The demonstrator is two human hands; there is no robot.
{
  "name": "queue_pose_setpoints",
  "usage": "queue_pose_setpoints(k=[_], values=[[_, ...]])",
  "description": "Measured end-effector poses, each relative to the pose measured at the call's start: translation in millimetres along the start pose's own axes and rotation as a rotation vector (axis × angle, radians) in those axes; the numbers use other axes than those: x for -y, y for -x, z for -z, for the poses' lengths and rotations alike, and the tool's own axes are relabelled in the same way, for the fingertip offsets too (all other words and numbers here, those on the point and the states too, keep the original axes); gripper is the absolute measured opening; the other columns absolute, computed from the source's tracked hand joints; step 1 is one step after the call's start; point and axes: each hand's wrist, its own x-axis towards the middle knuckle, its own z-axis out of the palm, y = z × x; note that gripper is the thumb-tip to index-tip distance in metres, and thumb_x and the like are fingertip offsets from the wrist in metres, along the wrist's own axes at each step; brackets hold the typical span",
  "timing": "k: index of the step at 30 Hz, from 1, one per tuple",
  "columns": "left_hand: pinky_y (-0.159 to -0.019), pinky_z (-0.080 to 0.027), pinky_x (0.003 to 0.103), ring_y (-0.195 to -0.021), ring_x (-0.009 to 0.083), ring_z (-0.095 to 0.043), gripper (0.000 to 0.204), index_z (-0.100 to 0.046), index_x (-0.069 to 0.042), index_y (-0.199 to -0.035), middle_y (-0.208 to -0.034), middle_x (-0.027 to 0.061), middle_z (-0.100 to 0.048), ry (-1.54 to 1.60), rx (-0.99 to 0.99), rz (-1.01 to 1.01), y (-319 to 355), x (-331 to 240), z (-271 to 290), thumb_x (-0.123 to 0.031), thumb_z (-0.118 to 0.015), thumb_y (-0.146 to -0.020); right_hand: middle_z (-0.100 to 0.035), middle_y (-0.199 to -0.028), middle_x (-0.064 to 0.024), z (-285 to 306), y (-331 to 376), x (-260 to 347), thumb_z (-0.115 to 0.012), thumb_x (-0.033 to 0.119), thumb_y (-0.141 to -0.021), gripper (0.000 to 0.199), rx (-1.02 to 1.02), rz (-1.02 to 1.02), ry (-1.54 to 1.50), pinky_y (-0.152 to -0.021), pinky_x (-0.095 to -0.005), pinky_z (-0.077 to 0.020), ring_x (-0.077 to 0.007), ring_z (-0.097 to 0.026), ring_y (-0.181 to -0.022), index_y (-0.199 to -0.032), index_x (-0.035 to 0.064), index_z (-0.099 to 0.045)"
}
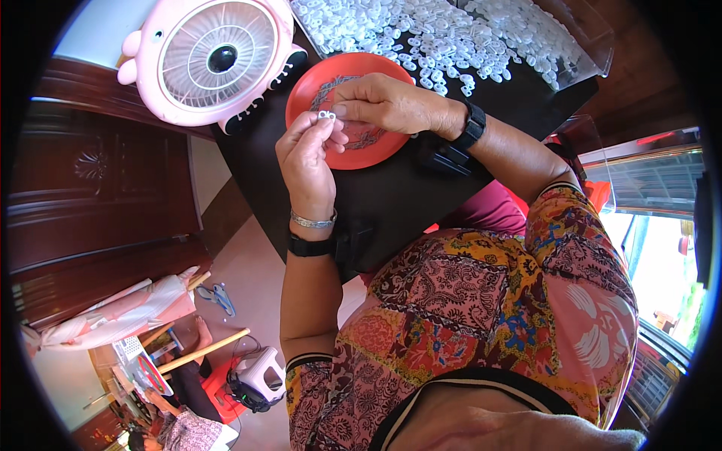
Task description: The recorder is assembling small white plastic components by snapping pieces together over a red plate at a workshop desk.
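Hands: left hand point(307, 154) & right hand point(380, 103) both grip small white piece point(326, 115) w/ fingertips, above red plate point(307, 94).

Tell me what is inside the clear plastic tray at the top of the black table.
The clear plastic tray holds a heap of small white plastic pieces. Its floor under the heap is covered, so anything lying beneath cannot be seen.
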Motion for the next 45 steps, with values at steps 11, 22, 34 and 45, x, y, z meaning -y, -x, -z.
queue_pose_setpoints(k=[11, 22, 34, 45], values=[[-0.057, -0.043, 0.024, -0.062, 0.0129, -0.057, 0.012, -0.061, 0.003, -0.08, -0.073, 0.0079, -0.061, -0.055, -0.04, -0.012, 4, -7, 3, -0.006, -0.056, -0.084, -0.054, -0.07, -0.0074, 8, 4, 22, -0.055, 0.026, -0.093, 0.027, -0.129, -0.026, 0.331, -0.063, -0.0303, -0.0438, -0.0148, -0.053, -0.066, -0.088, -0.0008, -0.057], [-0.057, -0.043, 0.023, -0.063, 0.0113, -0.057, 0.013, -0.058, 0.001, -0.079, -0.074, 0.0056, -0.06, -0.189, 0.036, 0.005, 4, -3, 0, -0.008, -0.054, -0.086, -0.061, -0.085, -0.0017, 9, 5, 19, -0.058, 0.012, -0.091, 0.013, -0.122, 0.037, 0.005, -0.077, -0.0245, -0.0454, -0.0081, -0.056, -0.083, -0.092, 0.0001, -0.061], [-0.058, -0.042, 0.022, -0.066, 0.0112, -0.057, 0.013, -0.061, 0.0, -0.084, -0.078, 0.0052, -0.06, -0.357, 0.046, 0.018, 2, -1, 0, -0.011, -0.054, -0.086, -0.062, -0.08, -0.0047, 10, 5, 22, -0.06, 0.005, -0.086, 0.006, -0.071, 0.093, 0.137, -0.071, -0.0259, -0.0472, -0.0112, -0.058, -0.076, -0.087, -0.0005, -0.062], [-0.055, -0.04, 0.021, -0.063, 0.0098, -0.055, 0.012, -0.061, -0.002, -0.082, -0.074, 0.0039, -0.059, -0.355, 0.003, 0.049, 3, -4, -3, -0.011, -0.054, -0.085, -0.062, -0.078, -0.0056, 11, 6, 25, -0.061, 0.007, -0.085, 0.007, -0.098, 0.095, 0.174, -0.07, -0.0271, -0.0477, -0.013, -0.059, -0.074, -0.085, -0.0003, -0.061]])
